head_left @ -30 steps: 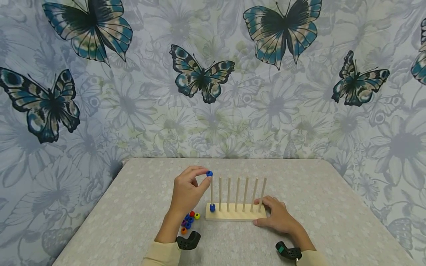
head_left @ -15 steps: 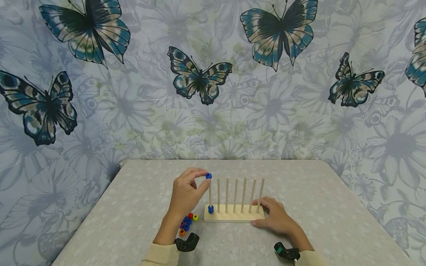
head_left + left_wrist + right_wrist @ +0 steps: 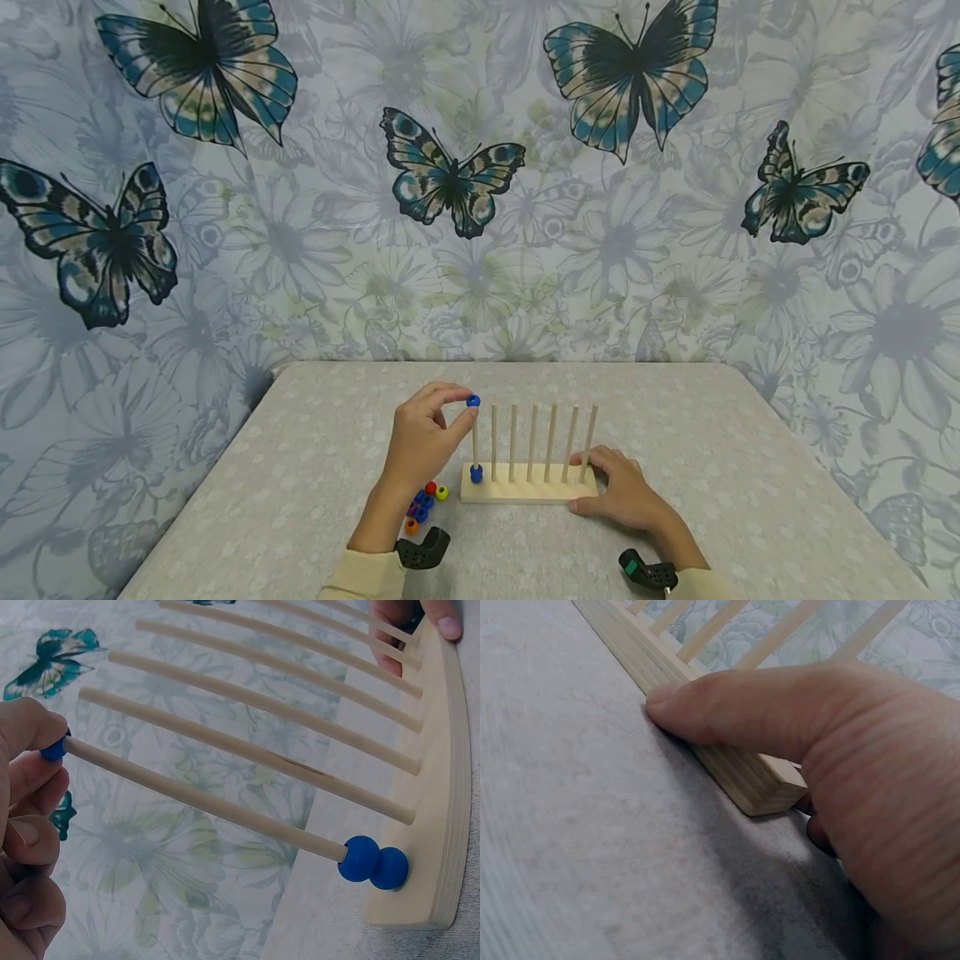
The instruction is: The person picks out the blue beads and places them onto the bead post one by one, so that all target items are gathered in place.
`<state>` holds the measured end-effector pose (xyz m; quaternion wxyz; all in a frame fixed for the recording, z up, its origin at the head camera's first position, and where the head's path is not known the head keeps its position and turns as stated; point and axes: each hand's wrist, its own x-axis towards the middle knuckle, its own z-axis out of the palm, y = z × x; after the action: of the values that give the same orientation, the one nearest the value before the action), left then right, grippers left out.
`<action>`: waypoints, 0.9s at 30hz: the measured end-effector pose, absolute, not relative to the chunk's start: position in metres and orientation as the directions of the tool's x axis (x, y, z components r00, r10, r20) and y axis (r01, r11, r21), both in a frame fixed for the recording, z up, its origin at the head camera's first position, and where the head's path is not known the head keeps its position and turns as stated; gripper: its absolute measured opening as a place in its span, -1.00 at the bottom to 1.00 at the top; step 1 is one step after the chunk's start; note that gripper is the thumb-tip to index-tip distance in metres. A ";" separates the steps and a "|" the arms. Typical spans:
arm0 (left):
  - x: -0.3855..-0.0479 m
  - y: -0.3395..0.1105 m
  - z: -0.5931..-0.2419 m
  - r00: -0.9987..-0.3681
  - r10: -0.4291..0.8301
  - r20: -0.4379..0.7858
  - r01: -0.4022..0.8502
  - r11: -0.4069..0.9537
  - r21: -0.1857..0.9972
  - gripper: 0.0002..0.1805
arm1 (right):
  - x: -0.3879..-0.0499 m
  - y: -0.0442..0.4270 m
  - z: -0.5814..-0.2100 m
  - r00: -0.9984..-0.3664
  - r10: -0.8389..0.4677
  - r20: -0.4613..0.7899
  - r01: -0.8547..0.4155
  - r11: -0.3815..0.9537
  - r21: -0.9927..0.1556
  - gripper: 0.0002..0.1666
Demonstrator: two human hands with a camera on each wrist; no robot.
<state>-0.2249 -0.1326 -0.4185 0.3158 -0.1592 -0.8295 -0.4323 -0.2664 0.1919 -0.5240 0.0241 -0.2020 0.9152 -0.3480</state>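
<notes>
A pale wooden base (image 3: 528, 495) with a row of upright pegs stands on the table. My left hand (image 3: 422, 437) pinches a blue bead (image 3: 473, 401) at the top of the leftmost peg (image 3: 202, 799); in the left wrist view the peg's tip meets this bead (image 3: 54, 748). Two blue beads (image 3: 361, 859) sit at the foot of the same peg, touching each other. My right hand (image 3: 626, 492) grips the right end of the base, and in the right wrist view its thumb (image 3: 727, 705) lies along the front edge.
Loose beads lie in a cluster left of the base, beside my left forearm: red (image 3: 431, 488), yellow (image 3: 442, 492), orange (image 3: 411, 526), purple and several blue (image 3: 422, 515). A butterfly-patterned wall (image 3: 480, 275) rises behind the table's far edge.
The camera view has shifted slightly. The pinched blue bead has come down very slightly relative to the leftmost peg's top; the right hand keeps its grip on the base.
</notes>
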 end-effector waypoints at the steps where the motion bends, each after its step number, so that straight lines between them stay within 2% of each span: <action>1: -0.225 -0.133 -0.418 -0.750 -0.008 0.661 0.536 0.578 0.615 -0.80 | -0.267 0.192 -0.524 -0.917 -0.387 0.098 -0.354 0.674 -0.649 -0.29; 27: -0.225 -0.132 -0.419 -0.776 0.021 0.630 0.520 0.585 0.622 -0.81 | -0.268 0.193 -0.525 -0.910 -0.400 0.113 -0.377 0.679 -0.630 -0.29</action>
<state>-0.2250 -0.1324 -0.4185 0.2931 -0.1608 -0.8406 -0.4261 -0.2676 0.1929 -0.5246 0.0170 -0.2120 0.9162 -0.3397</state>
